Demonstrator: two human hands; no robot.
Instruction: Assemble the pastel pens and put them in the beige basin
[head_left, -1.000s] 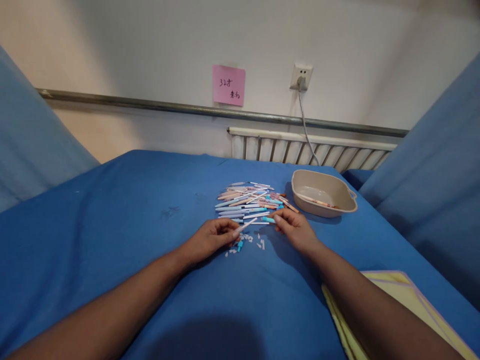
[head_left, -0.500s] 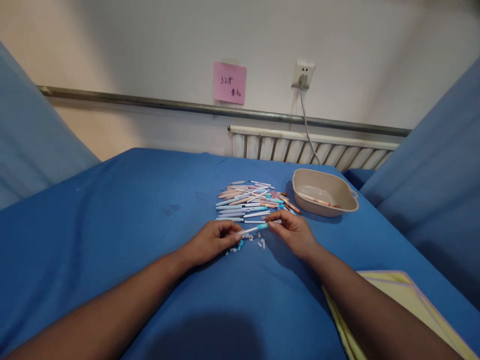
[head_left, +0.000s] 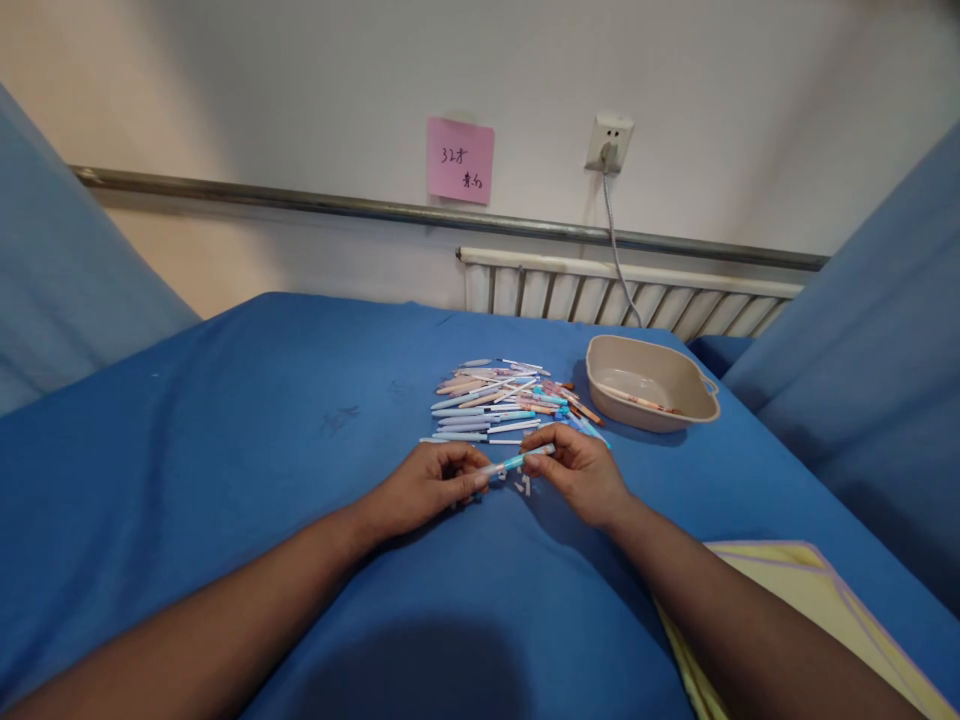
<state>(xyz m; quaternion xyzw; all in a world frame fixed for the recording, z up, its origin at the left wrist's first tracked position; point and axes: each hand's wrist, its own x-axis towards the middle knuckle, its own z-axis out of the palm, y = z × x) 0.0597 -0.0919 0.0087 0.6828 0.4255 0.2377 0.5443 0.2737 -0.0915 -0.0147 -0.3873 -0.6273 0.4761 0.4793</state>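
Between my two hands I hold one slim pen with a light blue middle, just above the blue cloth. My left hand pinches its near end. At the far end, the fingers of my right hand are closed on it. Just behind them lies a pile of several pens in white, blue, pink and orange. A few tiny white and blue pen parts lie on the cloth under the held pen.
A beige plastic basin with a pen or two inside stands right of the pile. The blue-covered table runs to a wall with a radiator, a pink note and a socket. A yellow cloth lies at the near right.
My left hand's pen and my right hand's blue piece have been brought together. Both hands now grip a single pen, drawn slightly nearer to me.
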